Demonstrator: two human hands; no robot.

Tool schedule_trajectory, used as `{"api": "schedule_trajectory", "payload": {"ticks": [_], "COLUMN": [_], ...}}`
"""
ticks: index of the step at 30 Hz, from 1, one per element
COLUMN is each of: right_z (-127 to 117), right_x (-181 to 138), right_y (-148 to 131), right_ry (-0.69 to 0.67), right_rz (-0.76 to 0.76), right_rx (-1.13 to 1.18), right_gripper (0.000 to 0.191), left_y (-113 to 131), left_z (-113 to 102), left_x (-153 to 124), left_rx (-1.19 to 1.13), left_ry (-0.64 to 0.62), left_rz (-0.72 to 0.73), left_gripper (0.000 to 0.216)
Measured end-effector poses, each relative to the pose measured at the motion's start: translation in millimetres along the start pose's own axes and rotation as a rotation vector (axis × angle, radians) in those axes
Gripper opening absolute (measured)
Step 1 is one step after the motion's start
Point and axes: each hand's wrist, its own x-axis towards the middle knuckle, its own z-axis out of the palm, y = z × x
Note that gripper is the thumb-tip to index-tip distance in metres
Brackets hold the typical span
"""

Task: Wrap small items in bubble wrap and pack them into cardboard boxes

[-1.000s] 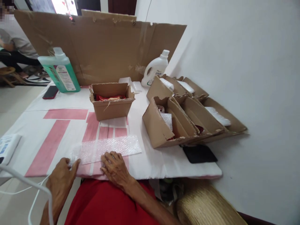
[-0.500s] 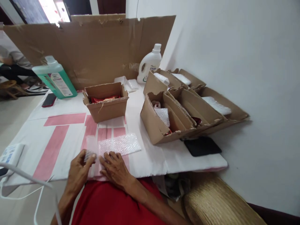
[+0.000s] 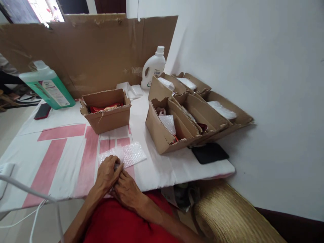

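Observation:
A strip of clear bubble wrap (image 3: 134,154) lies on the near part of the table, its near-left end under my hands. My left hand (image 3: 108,172) has its fingers curled and closed on a flap of the bubble wrap, folded over the strip. Close against it, my right hand (image 3: 128,189) is bent at the table edge, fingers together and pressed on the wrap's near end. Its fingertips are partly hidden behind my left hand. Whether anything lies inside the wrap, I cannot tell.
An open cardboard box (image 3: 110,118) with red packets stands ahead. Several joined cardboard compartments (image 3: 162,135) hold bubble-wrapped items at right, beside a black flat pad (image 3: 210,153). Behind are a green liquid bottle (image 3: 52,88), a white jug (image 3: 154,69) and a phone (image 3: 42,111). A white cable (image 3: 30,190) crosses lower left.
My left hand has moved right, bringing the bubble wrap's loose end over the strip and meeting my right hand. The view has turned slightly to the right.

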Motion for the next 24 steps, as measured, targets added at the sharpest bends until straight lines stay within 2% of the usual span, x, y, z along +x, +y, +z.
{"api": "schedule_trajectory", "payload": {"ticks": [4,7,10,12,14,16,18,20,22,24], "right_z": [-33,-59,-65,-57,-45,-35,-30,-29,-30,-32], "right_x": [-1,-1,2,1,-2,-7,-11,-14,-14,-15], "right_y": [-3,1,13,22,29,33,34,33,33,32], "right_ry": [-0.098,-0.018,0.092,0.060,0.013,0.005,0.025,0.042,0.061,0.072], "right_rz": [-0.033,0.076,0.241,0.281,0.275,0.270,0.271,0.277,0.280,0.283], "right_rx": [0.014,0.063,-0.041,-0.132,-0.176,-0.181,-0.170,-0.156,-0.138,-0.122], "right_gripper": [0.015,0.018,0.026,0.026,0.024,0.028,0.031,0.031,0.031,0.031], "left_y": [-2,-4,-6,-9,-14,-21,-26,-28,-24,-13], "left_z": [-1,0,-1,-6,-13,-22,-28,-31,-31,-30], "left_x": [-1,-2,-5,-10,-19,-29,-37,-40,-39,-35], "left_rx": [-0.028,-0.065,-0.094,-0.134,-0.120,-0.060,-0.104,-0.302,-0.514,-0.651], "left_ry": [-0.057,-0.073,-0.073,-0.002,0.176,0.321,0.286,0.172,0.144,0.169], "left_rz": [0.019,0.037,0.072,0.074,-0.029,-0.252,-0.498,-0.661,-0.707,-0.667], "left_gripper": [0.025,0.030,0.032,0.031,0.032,0.041,0.056,0.070,0.073,0.069]}}
